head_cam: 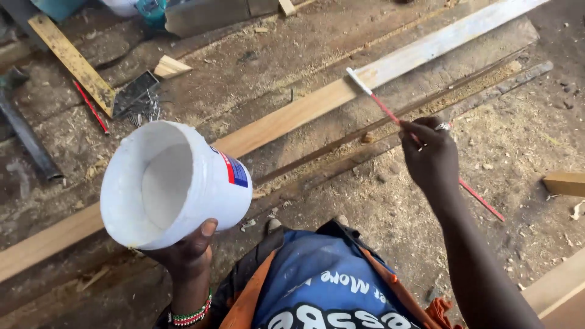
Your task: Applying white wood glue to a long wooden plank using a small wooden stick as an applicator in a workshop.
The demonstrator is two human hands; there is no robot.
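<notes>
Closest to the camera, at the bottom of the view, is the person's own body in a blue garment with orange trim (pixel 317 286), seen from above. Just left of it the left hand (pixel 186 253) rises from a wrist wearing a beaded bracelet (pixel 190 317). Its fingers are curled around the lower edge of a white plastic bucket (pixel 173 183), thumb pressed on the outer wall, holding it tilted so the open mouth faces the camera. The inside is coated with a white, paint-like film; whether any liquid pools at the bottom cannot be told. A red and blue label sits on the bucket's side.

To the right, the right hand (pixel 429 155) is closed in a pinch around a thin red stick (pixel 390 113), with a ring on one finger. The stick runs diagonally, its lower end pointing toward the bottom right and its white-coated upper tip resting on a long wooden plank (pixel 292 116).

That plank lies across a rough workbench (pixel 244 67) strewn with sawdust, running from lower left to upper right; its far end looks painted white, the nearer part bare wood.

Farther back on the left lie a yellowish wooden strip (pixel 73 61), a red pencil (pixel 91 106), a pile of dark nails (pixel 141 105) and a small wooden wedge (pixel 170 67).
</notes>
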